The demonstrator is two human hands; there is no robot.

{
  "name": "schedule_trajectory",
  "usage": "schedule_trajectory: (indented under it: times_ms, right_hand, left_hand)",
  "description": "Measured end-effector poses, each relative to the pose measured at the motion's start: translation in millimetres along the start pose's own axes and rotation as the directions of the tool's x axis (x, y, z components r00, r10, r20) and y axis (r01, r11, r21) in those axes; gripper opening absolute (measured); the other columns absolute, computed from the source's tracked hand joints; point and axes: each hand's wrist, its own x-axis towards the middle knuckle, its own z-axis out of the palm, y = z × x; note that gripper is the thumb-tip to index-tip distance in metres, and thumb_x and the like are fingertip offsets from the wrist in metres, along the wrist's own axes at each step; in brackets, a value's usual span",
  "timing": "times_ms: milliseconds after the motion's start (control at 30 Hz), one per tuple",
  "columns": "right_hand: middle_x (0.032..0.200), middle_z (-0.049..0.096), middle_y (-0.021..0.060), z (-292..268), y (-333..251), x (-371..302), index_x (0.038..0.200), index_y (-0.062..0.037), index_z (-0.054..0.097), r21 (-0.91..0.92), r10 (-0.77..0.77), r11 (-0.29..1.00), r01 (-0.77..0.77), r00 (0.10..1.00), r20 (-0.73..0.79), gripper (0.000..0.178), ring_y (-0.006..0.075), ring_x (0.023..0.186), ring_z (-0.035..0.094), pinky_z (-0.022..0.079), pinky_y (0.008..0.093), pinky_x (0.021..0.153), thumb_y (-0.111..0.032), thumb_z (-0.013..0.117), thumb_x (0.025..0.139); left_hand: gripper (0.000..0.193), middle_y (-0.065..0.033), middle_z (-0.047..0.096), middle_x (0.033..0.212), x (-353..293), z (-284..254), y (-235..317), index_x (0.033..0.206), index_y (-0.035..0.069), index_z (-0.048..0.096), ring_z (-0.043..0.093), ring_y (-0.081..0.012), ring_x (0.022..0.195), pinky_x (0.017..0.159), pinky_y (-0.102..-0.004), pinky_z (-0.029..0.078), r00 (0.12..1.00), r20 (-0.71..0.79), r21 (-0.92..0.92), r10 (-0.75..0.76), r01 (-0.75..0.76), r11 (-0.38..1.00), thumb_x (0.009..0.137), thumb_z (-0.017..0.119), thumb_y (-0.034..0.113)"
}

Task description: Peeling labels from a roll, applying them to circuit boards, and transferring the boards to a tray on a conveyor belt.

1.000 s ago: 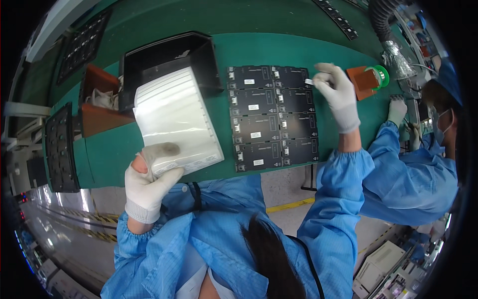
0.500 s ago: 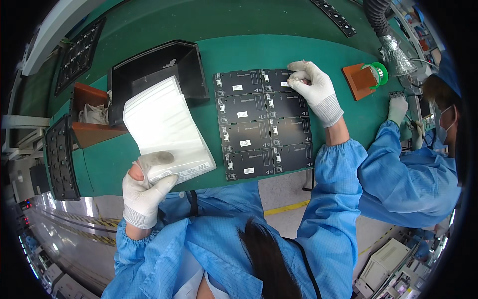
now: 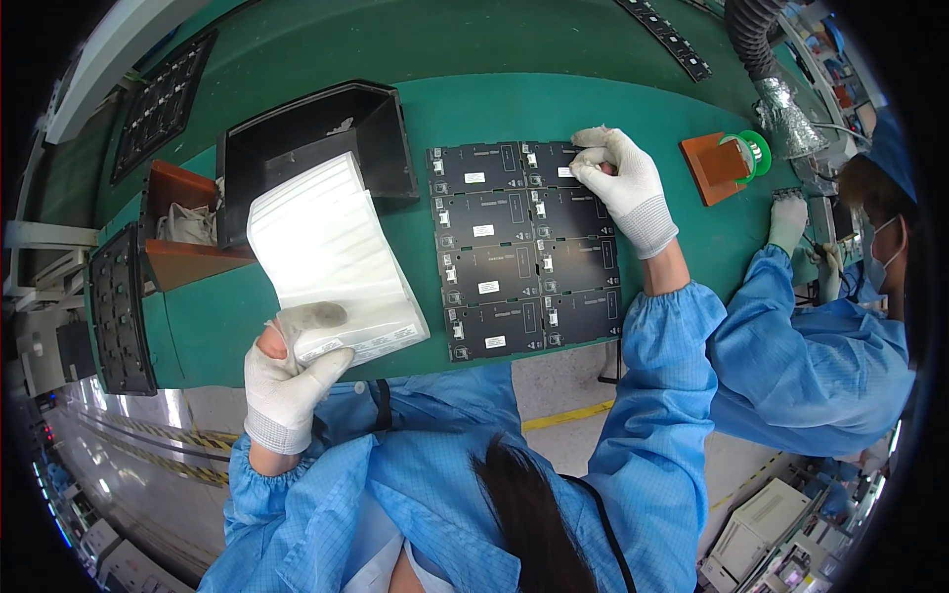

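Note:
My gloved left hand [image 3: 292, 374] grips the lower edge of a stack of white label sheets [image 3: 331, 252], thumb on top. Printed labels show along the sheets' near edge. Black circuit boards [image 3: 484, 216] lie joined in two columns on the green table, in front of me. Each board in the left column bears a white label. Over the far right board, my gloved right hand [image 3: 625, 188] is closed in a pinch at the right end of a small white label [image 3: 564, 172]. The fingertips hide that end of the label.
A black bin [image 3: 306, 148] stands behind the sheets, with an orange-brown box [image 3: 168, 257] to its left. Farther right are a brown block [image 3: 710, 168] with a green spool [image 3: 756, 156] and a flexible duct [image 3: 781, 114]. A co-worker's gloved hand [image 3: 788, 219] is at the right.
My right hand stays at the label on the far right board, its fingers barely shifted. My left hand and the sheets hold nearly still.

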Motion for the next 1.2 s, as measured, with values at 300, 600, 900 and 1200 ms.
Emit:
schedule_trajectory:
  times_ms: [300,600,900,1200]
  right_hand:
    - [0.082,0.067,0.0018,6,4,-4,0.110,0.0017,0.061,-0.106,-0.063,0.993,0.057,0.996,-0.055,0.027,0.0070,0.078,0.058,0.046,0.0236,0.081,-0.006,0.066,0.085]
    - [0.114,0.062,0.0089,19,-7,-16,0.120,-0.0116,0.059,-0.787,-0.502,0.554,0.272,0.863,-0.055,0.043,0.0272,0.104,0.058,0.040,0.0398,0.089,-0.012,0.070,0.078]
    - [0.103,0.064,0.0115,46,-119,-77,0.114,-0.0006,0.062,-0.087,-0.372,0.922,0.377,0.925,0.077,0.033,0.0228,0.092,0.059,0.048,0.0332,0.083,0.002,0.065,0.082]
    - [0.092,0.064,0.0045,116,-152,-95,0.101,-0.0079,0.068,-0.187,-0.653,0.731,0.656,0.752,0.088,0.035,0.0255,0.086,0.058,0.039,0.0380,0.080,-0.005,0.076,0.067]
  left_hand:
    - [0.042,-0.0095,0.067,0.109,0,-2,0,0.118,-0.001,0.060,0.063,-0.0163,0.100,0.088,-0.0281,0.050,1.000,0.006,-0.001,-0.018,0.018,1.000,0.078,0.072,-0.005]
    - [0.051,-0.0103,0.058,0.124,3,2,7,0.127,-0.001,0.052,0.057,-0.0183,0.113,0.096,-0.0308,0.048,0.998,0.049,-0.094,0.049,-0.045,0.995,0.079,0.067,-0.010]
    - [0.038,-0.0082,0.067,0.110,4,4,16,0.117,-0.001,0.059,0.064,-0.0146,0.098,0.086,-0.0267,0.053,0.998,0.065,-0.063,-0.018,0.022,0.998,0.081,0.071,-0.002]
    - [0.038,-0.0095,0.068,0.107,2,14,22,0.117,-0.002,0.059,0.066,-0.0143,0.097,0.085,-0.0264,0.053,0.994,0.092,-0.065,-0.066,0.073,0.995,0.081,0.072,0.002]
